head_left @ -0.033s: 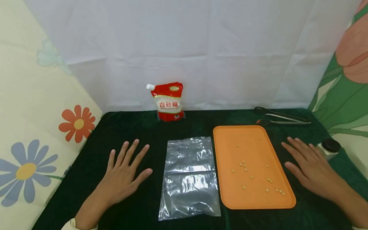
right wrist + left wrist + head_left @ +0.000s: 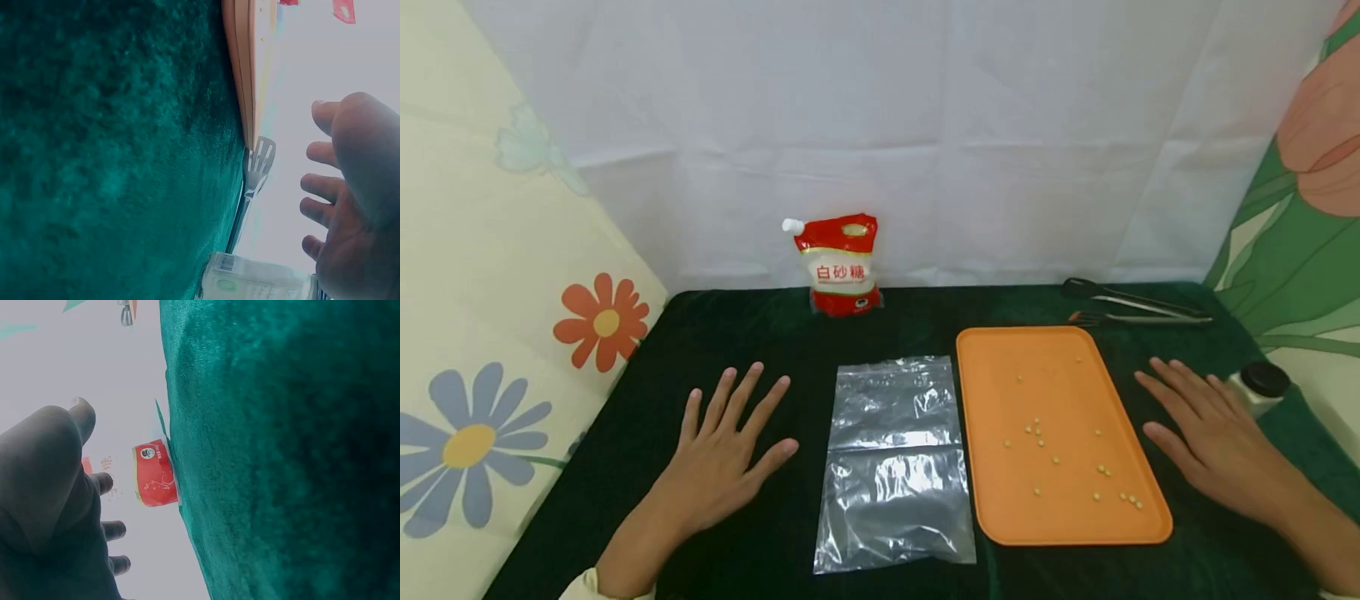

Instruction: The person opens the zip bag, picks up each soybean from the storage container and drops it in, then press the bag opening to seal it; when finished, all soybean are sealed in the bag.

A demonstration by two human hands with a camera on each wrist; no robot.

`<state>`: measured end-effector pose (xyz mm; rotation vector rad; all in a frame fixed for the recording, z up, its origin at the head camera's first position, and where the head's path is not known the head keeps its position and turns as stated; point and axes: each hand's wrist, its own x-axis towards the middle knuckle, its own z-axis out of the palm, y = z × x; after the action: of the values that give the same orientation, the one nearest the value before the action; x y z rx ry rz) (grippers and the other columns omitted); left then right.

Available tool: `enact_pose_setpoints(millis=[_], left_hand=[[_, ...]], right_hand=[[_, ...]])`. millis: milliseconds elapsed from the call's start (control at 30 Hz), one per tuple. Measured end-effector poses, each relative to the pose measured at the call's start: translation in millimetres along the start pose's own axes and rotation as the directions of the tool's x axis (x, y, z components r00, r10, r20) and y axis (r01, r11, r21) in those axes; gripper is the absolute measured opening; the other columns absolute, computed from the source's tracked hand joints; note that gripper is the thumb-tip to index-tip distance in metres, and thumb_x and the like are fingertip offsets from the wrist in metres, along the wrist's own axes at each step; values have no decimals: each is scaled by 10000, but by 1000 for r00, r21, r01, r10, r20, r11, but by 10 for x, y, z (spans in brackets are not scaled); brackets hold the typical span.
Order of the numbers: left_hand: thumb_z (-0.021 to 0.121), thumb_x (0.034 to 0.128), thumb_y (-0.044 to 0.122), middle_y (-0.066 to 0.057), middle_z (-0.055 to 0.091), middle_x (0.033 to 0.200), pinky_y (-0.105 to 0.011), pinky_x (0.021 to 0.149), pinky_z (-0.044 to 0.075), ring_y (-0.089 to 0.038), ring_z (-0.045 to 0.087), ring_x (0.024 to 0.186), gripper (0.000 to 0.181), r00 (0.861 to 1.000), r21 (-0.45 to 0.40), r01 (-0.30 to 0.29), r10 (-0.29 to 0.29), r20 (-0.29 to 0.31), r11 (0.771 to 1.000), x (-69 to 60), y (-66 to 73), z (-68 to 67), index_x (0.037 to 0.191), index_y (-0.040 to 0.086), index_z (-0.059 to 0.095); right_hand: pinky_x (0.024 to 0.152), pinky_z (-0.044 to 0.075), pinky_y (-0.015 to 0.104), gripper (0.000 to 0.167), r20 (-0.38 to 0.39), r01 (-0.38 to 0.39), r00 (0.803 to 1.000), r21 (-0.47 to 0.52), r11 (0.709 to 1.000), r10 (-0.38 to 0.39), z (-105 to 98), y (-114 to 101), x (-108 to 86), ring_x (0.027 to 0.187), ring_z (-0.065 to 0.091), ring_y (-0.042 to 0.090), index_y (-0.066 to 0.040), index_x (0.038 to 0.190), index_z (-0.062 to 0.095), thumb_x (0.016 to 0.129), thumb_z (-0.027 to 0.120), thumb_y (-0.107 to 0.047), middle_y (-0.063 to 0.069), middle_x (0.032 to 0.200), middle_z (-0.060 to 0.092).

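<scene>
My left hand is spread out, fingers straight, over the dark green cloth, left of a clear zip bag that lies flat. An orange tray lies just right of the bag, with several small pale yellow beads or beans scattered on it. To the tray's right is my right hand, fingers extended and holding nothing. A white bottle with a black lid stands beside that hand; in the right wrist view the bottle shows below the fingers.
Against the white backdrop stands a red and white sugar pouch with a white spout cap. Behind the tray, at the back right, lie black-and-metal tongs; their slotted end appears in the right wrist view. Flower-printed cloth flanks both sides.
</scene>
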<state>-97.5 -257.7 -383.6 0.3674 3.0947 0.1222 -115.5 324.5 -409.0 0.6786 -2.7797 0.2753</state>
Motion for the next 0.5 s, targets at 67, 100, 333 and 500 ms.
enact_pose_setpoints(millis=[67, 100, 333, 500], left_hand=[[386, 992, 661, -83, -122, 1674, -615, 1102, -221, -372, -205, 1491, 784, 1000, -14, -9, 10, 8, 1000, -21, 12, -4, 1615, 341, 34], [388, 990, 664, -79, -121, 1674, -628, 1107, -204, -377, -194, 1493, 784, 1000, -20, -16, 16, 15, 1000, -33, 23, -8, 1614, 348, 33], [445, 965, 669, -51, 42, 1680, -683, 1139, 149, -391, 72, 1512, 723, 972, -100, -180, 193, 133, 978, -187, 311, -85, 1589, 389, 209], [426, 949, 692, -48, 238, 1624, -642, 1090, 324, -353, 279, 1455, 627, 890, -192, -278, 328, 317, 941, -300, 576, -145, 1511, 421, 360]], right_hand=[[1198, -1, 571, 603, 6, 5, 1000, 12, 1000, -5, -1, -39, 43, 1496, 186, 362, -112, 1535, 382, 1009, 603, -308, 147, 1622, 260], [1196, 22, 576, 594, 3, 16, 1000, 16, 1000, -16, 1, -58, 73, 1486, 209, 366, -109, 1525, 399, 1005, 611, -301, 147, 1613, 280], [1032, 290, 605, 224, -39, 207, 978, 80, 975, -204, 70, -452, 672, 1192, 537, 296, -156, 1164, 702, 945, 697, -203, 53, 1270, 631], [998, 369, 551, 81, -12, 292, 956, 87, 952, -292, 207, -820, 1248, 1072, 596, 250, -194, 1026, 720, 960, 689, -230, -23, 1074, 689]])
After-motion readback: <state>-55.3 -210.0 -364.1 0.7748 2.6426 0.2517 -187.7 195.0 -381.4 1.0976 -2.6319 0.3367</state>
